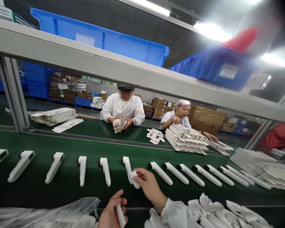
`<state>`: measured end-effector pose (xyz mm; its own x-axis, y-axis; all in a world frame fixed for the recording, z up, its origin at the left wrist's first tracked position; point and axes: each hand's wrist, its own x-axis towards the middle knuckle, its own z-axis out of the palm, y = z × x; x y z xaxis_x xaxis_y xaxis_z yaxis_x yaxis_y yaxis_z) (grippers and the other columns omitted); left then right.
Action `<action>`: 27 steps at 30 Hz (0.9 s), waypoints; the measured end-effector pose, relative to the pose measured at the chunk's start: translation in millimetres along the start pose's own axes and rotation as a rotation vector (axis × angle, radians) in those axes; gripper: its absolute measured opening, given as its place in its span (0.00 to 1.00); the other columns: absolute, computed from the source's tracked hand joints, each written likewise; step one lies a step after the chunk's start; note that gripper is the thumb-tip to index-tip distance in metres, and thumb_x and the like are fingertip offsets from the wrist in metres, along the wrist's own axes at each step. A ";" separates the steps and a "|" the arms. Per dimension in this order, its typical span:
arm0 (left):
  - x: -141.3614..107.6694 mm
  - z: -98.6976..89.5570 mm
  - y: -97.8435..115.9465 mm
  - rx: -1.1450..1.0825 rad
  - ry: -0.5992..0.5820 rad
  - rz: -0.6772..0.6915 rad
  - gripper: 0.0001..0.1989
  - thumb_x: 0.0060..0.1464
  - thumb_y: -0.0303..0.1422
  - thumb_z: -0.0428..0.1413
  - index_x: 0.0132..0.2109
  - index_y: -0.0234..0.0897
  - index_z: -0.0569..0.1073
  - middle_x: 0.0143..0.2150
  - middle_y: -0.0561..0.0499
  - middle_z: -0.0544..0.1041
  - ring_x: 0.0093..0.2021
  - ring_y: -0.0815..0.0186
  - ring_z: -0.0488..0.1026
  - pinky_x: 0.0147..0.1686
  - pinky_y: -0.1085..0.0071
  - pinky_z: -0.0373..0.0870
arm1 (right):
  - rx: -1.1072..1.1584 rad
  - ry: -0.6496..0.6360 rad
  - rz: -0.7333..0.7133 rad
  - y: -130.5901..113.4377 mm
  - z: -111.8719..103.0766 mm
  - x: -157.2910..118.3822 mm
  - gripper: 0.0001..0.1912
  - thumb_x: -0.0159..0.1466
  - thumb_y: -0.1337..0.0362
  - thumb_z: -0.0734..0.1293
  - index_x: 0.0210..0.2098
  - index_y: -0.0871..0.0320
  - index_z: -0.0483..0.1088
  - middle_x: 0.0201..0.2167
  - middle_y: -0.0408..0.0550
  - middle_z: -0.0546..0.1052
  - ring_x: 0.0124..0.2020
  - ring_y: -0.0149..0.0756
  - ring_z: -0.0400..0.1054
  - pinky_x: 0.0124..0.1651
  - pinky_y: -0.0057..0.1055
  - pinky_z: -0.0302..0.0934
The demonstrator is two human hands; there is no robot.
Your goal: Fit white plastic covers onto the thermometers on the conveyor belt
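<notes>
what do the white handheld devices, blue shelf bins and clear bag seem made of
White handheld devices: probably hard plastic, smooth, satiny, with rounded edges.
Blue shelf bins: likely moulded plastic, slightly glossy, with ribbed walls.
Clear bag: apparently thin plastic film; see-through, wrinkled, shiny.

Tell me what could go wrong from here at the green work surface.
The right hand holds a white part at the lower end of a white handheld device; a push might knock that device askew.

The white piece in the left hand could slip if the grip is loose.

The right sleeve is beside a pile of loose white parts and might drag some out.
</notes>
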<state>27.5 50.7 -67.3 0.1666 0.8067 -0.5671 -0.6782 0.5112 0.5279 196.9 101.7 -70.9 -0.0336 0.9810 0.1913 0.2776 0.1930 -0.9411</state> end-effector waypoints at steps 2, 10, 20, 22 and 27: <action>2.0 -3.7 3.7 0.015 0.025 0.025 0.12 0.56 0.32 0.56 0.47 0.37 0.74 0.35 0.48 0.74 0.35 0.66 0.74 0.29 0.76 0.70 | -0.200 0.028 0.009 9.0 2.2 11.7 0.12 0.62 0.65 0.67 0.45 0.58 0.76 0.38 0.48 0.75 0.36 0.39 0.70 0.41 0.31 0.65; -5.8 4.3 4.5 -0.071 0.102 0.146 0.05 0.59 0.24 0.56 0.41 0.36 0.75 0.41 0.48 0.78 0.44 0.66 0.75 0.48 0.74 0.72 | -0.971 -0.005 -0.015 18.3 20.3 32.5 0.20 0.66 0.75 0.60 0.56 0.64 0.68 0.44 0.59 0.74 0.45 0.49 0.70 0.48 0.37 0.63; -35.3 20.9 15.1 -0.272 0.120 0.381 0.09 0.64 0.27 0.50 0.43 0.39 0.75 0.54 0.49 0.77 0.58 0.64 0.72 0.64 0.66 0.62 | -0.438 0.033 0.016 -15.2 14.6 -23.8 0.17 0.70 0.52 0.63 0.48 0.59 0.72 0.40 0.55 0.76 0.43 0.49 0.70 0.45 0.40 0.63; -35.9 21.1 11.7 -0.245 0.070 0.441 0.07 0.62 0.28 0.53 0.43 0.40 0.75 0.54 0.49 0.77 0.60 0.63 0.69 0.64 0.67 0.62 | -0.023 -0.131 0.119 -20.5 26.8 -48.7 0.21 0.64 0.45 0.67 0.34 0.58 0.72 0.28 0.48 0.74 0.31 0.41 0.70 0.34 0.32 0.64; -43.8 13.1 -4.0 0.101 -0.067 0.551 0.23 0.46 0.45 0.67 0.46 0.40 0.74 0.56 0.45 0.76 0.61 0.51 0.68 0.58 0.63 0.70 | 0.525 -0.107 0.145 -59.5 40.9 -66.4 0.22 0.54 0.48 0.76 0.32 0.58 0.67 0.25 0.42 0.70 0.27 0.34 0.65 0.27 0.25 0.59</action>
<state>32.3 17.1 -36.2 -0.1456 0.9779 -0.1503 -0.6062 0.0318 0.7947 143.3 26.0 -39.1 -0.1355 0.9897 0.0457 -0.2286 0.0136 -0.9734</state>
